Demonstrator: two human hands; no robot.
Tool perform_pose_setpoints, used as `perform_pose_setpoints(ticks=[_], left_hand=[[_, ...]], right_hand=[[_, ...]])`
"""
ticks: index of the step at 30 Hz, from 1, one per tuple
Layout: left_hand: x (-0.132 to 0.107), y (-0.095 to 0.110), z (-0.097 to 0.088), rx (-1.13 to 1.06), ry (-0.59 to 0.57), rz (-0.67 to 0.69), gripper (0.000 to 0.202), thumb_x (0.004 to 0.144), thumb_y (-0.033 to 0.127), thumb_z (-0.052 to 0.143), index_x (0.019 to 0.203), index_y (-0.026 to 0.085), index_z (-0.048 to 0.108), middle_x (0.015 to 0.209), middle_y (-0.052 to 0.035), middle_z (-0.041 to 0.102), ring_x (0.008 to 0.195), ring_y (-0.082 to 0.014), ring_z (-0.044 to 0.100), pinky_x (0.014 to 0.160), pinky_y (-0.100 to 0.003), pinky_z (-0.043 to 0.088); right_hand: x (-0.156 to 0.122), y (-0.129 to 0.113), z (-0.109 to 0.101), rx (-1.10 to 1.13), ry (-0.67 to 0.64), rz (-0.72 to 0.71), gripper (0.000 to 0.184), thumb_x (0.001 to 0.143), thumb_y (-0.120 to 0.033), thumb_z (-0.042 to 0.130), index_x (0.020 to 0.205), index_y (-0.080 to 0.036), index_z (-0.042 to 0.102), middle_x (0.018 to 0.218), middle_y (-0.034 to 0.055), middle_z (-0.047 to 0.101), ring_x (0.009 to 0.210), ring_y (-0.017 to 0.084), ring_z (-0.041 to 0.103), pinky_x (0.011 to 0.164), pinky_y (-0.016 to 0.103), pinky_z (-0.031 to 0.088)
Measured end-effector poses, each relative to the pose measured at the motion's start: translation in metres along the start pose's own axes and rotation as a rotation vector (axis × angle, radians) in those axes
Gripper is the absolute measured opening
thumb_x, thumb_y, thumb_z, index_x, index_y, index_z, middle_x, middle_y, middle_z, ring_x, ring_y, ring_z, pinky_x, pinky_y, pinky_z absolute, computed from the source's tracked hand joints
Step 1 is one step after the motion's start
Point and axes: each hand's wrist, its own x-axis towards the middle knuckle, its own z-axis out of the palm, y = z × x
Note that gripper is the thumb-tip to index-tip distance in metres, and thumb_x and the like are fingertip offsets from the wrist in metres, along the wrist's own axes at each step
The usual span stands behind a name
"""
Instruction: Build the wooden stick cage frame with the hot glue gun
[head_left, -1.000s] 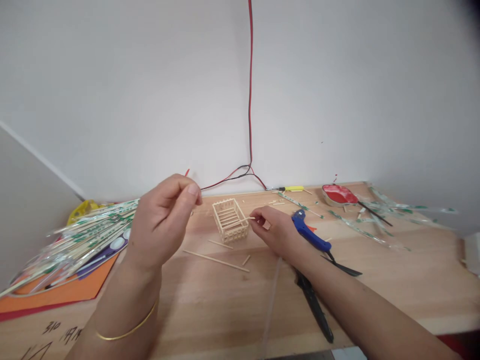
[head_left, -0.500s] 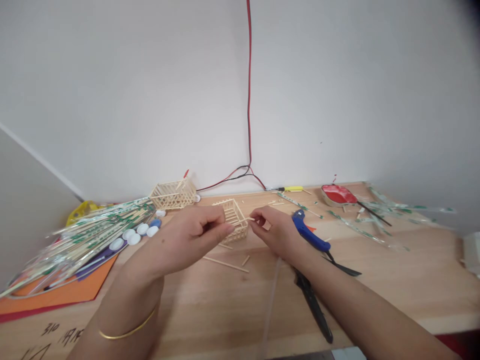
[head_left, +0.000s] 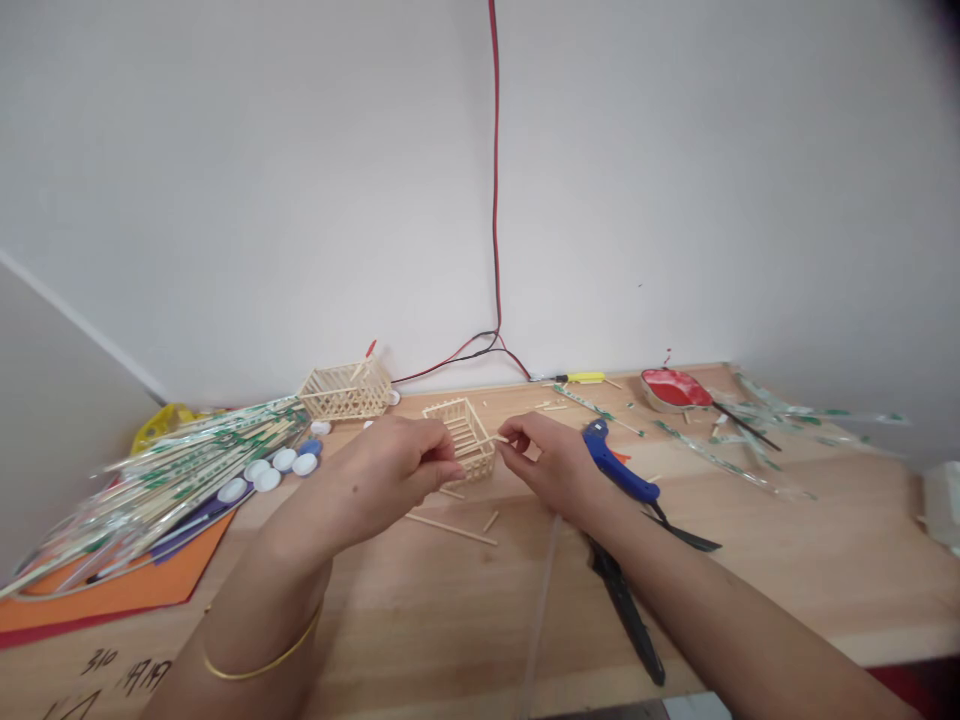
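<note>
A small basket-like frame of thin wooden sticks [head_left: 471, 440] stands on the table between my hands. My right hand [head_left: 555, 465] is closed in a pinch on the end of a short wooden stick [head_left: 496, 438], which reaches to the frame's right rim. At the frame's left side, my left hand [head_left: 397, 465] has thumb and fingers pressed together; anything between them is hidden, and it covers part of the frame. In front lie a long loose stick [head_left: 454, 529] and a shorter piece [head_left: 491, 521]. A blue glue gun [head_left: 622, 468] rests beside my right hand.
Another stick basket [head_left: 346, 390] stands by the wall at the back left. Wrapped sticks [head_left: 202, 460], white caps [head_left: 266, 478] and orange sheets [head_left: 180, 570] lie left. A yellow-handled tool [head_left: 585, 378], a red-painted dish [head_left: 675, 388] and clear wrappers [head_left: 735, 468] lie right.
My left hand's fingertips have curled in and shifted slightly, showing a bit more of the stick frame. My right hand keeps its pinch on the short stick, almost still.
</note>
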Motion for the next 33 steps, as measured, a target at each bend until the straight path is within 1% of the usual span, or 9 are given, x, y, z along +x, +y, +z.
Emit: perform_pose_setpoints(ticks=[4, 8, 11, 14, 17, 22, 28, 31, 33], left_hand=[[0.002, -0.002, 0.003, 0.058, -0.017, 0.028, 0.027, 0.085, 0.038, 0.047, 0.069, 0.020, 0.059, 0.060, 0.0030, 0.055, 0.055, -0.0104, 0.046, 0.051, -0.022, 0.028], [0.005, 0.000, 0.007, 0.117, 0.000, 0.085, 0.036, 0.087, 0.042, 0.044, 0.062, 0.018, 0.052, 0.056, 0.0031, 0.050, 0.052, -0.0100, 0.042, 0.050, -0.023, 0.025], [0.008, 0.002, 0.011, 0.118, 0.106, 0.135, 0.039, 0.089, 0.044, 0.039, 0.062, 0.017, 0.047, 0.058, 0.0026, 0.049, 0.053, -0.0098, 0.040, 0.050, -0.024, 0.025], [0.010, 0.003, 0.012, 0.093, 0.242, 0.171, 0.044, 0.091, 0.043, 0.035, 0.057, 0.017, 0.042, 0.054, 0.0030, 0.043, 0.051, -0.0092, 0.037, 0.050, -0.024, 0.024], [0.012, 0.001, 0.014, 0.084, 0.299, 0.176, 0.047, 0.091, 0.044, 0.037, 0.053, 0.016, 0.036, 0.051, 0.0040, 0.037, 0.050, -0.0086, 0.034, 0.050, -0.024, 0.023], [0.015, -0.001, 0.017, 0.095, 0.249, 0.174, 0.046, 0.091, 0.043, 0.037, 0.054, 0.016, 0.038, 0.051, 0.0040, 0.038, 0.050, -0.0088, 0.035, 0.050, -0.024, 0.021], [0.016, 0.003, 0.022, 0.029, 0.265, 0.096, 0.036, 0.087, 0.041, 0.045, 0.061, 0.017, 0.044, 0.054, 0.0034, 0.046, 0.053, -0.0107, 0.041, 0.051, -0.024, 0.024], [0.016, 0.010, 0.027, -0.016, 0.237, 0.080, 0.026, 0.082, 0.034, 0.054, 0.065, 0.018, 0.043, 0.059, 0.0035, 0.050, 0.056, -0.0113, 0.044, 0.052, -0.024, 0.027], [0.016, 0.016, 0.032, -0.023, 0.200, 0.086, 0.021, 0.081, 0.028, 0.055, 0.067, 0.018, 0.043, 0.062, 0.0031, 0.051, 0.057, -0.0119, 0.045, 0.054, -0.025, 0.030]], right_hand=[[0.000, 0.001, 0.001, -0.004, 0.001, -0.002, 0.006, 0.078, -0.017, 0.056, 0.082, -0.020, 0.058, 0.075, 0.0000, 0.062, 0.068, 0.014, 0.057, 0.066, 0.026, 0.044], [0.001, 0.001, 0.001, -0.003, -0.004, -0.005, 0.005, 0.078, -0.017, 0.056, 0.082, -0.020, 0.058, 0.075, -0.0001, 0.062, 0.067, 0.014, 0.057, 0.065, 0.026, 0.043], [0.001, 0.000, 0.001, 0.008, -0.002, -0.004, 0.004, 0.078, -0.017, 0.056, 0.081, -0.020, 0.058, 0.074, -0.0003, 0.062, 0.067, 0.014, 0.056, 0.065, 0.026, 0.043], [0.001, -0.001, 0.000, 0.013, 0.000, 0.001, 0.003, 0.078, -0.018, 0.056, 0.079, -0.020, 0.058, 0.073, -0.0005, 0.061, 0.067, 0.013, 0.056, 0.065, 0.026, 0.043], [0.001, -0.002, -0.001, 0.009, 0.004, 0.002, 0.004, 0.078, -0.017, 0.056, 0.079, -0.020, 0.058, 0.073, -0.0007, 0.062, 0.067, 0.013, 0.056, 0.064, 0.025, 0.043], [0.001, 0.000, 0.000, -0.002, 0.010, -0.005, 0.003, 0.078, -0.018, 0.056, 0.080, -0.021, 0.058, 0.073, -0.0006, 0.062, 0.067, 0.013, 0.056, 0.063, 0.026, 0.043], [0.000, 0.004, 0.003, 0.012, 0.007, -0.015, 0.004, 0.078, -0.019, 0.056, 0.081, -0.021, 0.059, 0.073, -0.0005, 0.062, 0.067, 0.014, 0.056, 0.064, 0.026, 0.043], [-0.001, 0.005, 0.006, 0.010, 0.019, -0.018, 0.004, 0.078, -0.019, 0.056, 0.081, -0.021, 0.059, 0.073, -0.0007, 0.062, 0.066, 0.014, 0.056, 0.064, 0.026, 0.042], [-0.001, 0.005, 0.006, 0.003, 0.019, -0.022, 0.004, 0.078, -0.020, 0.056, 0.081, -0.020, 0.059, 0.073, -0.0004, 0.062, 0.066, 0.014, 0.056, 0.064, 0.026, 0.042]])
